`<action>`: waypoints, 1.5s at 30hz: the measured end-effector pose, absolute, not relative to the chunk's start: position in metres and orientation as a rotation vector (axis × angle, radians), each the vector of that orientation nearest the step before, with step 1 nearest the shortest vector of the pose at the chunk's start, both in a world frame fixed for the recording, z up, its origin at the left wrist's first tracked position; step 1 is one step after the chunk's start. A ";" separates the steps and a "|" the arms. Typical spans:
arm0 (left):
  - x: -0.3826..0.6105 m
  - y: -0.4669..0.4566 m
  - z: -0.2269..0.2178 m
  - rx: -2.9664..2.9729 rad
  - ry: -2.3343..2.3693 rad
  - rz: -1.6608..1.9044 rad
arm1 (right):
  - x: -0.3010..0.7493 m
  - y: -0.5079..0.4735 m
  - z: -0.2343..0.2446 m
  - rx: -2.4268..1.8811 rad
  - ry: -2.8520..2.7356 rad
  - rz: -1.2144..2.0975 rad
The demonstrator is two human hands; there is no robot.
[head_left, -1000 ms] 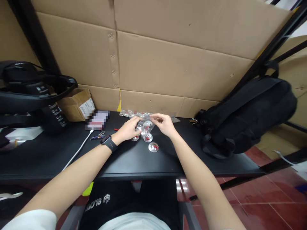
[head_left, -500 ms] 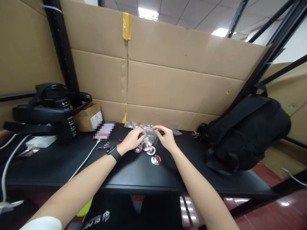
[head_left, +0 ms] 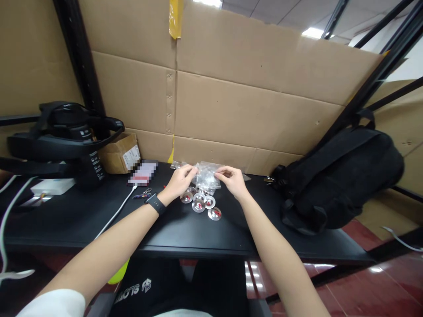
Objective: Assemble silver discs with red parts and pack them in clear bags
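Observation:
My left hand (head_left: pixel 180 181), with a black watch on its wrist, pinches the left edge of a clear plastic bag (head_left: pixel 206 176). My right hand (head_left: pixel 232 180) pinches the bag's right edge. Between them the bag hangs just above the black table (head_left: pixel 185 231) and holds small shiny parts. Several round silver discs with red centres (head_left: pixel 201 203) lie on the table right under the bag.
A black backpack (head_left: pixel 337 180) leans at the right. At the left stand a black device (head_left: pixel 66 141), a small cardboard box (head_left: pixel 120 154) and a white cable (head_left: pixel 115 215). Small keys (head_left: pixel 142 194) lie near my left wrist. A cardboard wall (head_left: pixel 231 101) closes the back.
Both hands have lifted the clear bag off the table and hold it stretched between them. More discs now lie under it. The view has tilted upward.

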State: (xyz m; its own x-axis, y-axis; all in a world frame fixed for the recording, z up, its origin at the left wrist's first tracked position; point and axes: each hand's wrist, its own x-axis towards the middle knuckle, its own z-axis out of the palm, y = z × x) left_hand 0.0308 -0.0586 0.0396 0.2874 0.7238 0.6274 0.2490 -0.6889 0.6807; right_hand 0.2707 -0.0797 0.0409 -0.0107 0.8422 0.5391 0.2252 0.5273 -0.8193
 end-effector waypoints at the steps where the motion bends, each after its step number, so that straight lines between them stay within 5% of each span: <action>1: 0.030 -0.059 0.041 2.079 0.873 1.404 | 0.274 -0.080 0.043 -0.956 -1.529 0.617; 17: 0.040 -0.066 0.040 1.281 0.531 1.140 | 0.241 -0.086 0.023 -0.925 -1.489 0.920; 32: 0.038 -0.063 0.038 1.749 0.666 1.410 | 0.243 -0.091 0.034 -0.922 -1.541 0.627; 45: 0.039 -0.063 0.032 1.951 0.639 1.119 | 0.250 -0.096 0.042 -0.896 -1.747 0.626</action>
